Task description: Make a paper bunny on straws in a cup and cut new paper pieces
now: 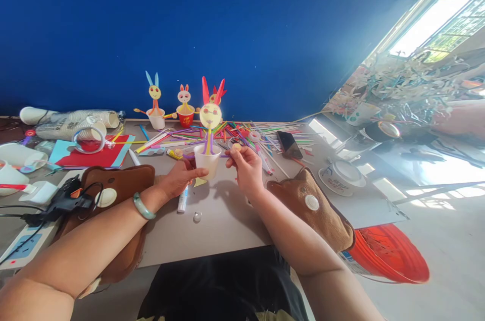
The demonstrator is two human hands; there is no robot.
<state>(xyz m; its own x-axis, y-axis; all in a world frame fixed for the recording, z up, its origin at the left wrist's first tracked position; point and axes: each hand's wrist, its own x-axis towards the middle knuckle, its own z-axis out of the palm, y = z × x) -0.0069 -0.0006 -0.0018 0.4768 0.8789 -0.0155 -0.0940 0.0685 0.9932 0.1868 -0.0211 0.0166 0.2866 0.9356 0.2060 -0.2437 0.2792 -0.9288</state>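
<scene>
My left hand (181, 177) grips a white paper cup (206, 164) and holds it up over the table. From the cup rises a rabbit puppet with a round, pale yellow face (210, 116), long red ears and a purple and yellow body. A purple strip (224, 156) sticks out of the cup's right side. At its end my right hand (246, 165) is closed, pinching a small round pale disc (237, 147). A glue tube (182, 200) and its clear cap (197, 216) lie on the table below the cup.
Finished-looking rabbit cups, one white (156, 119) and one red (185, 118), stand by the blue wall. Colored strips (227, 131), a phone (289, 145) and stacked cups (91, 121) lie around. Brown pouches (314, 205) flank my arms; an orange bucket (394, 253) stands right.
</scene>
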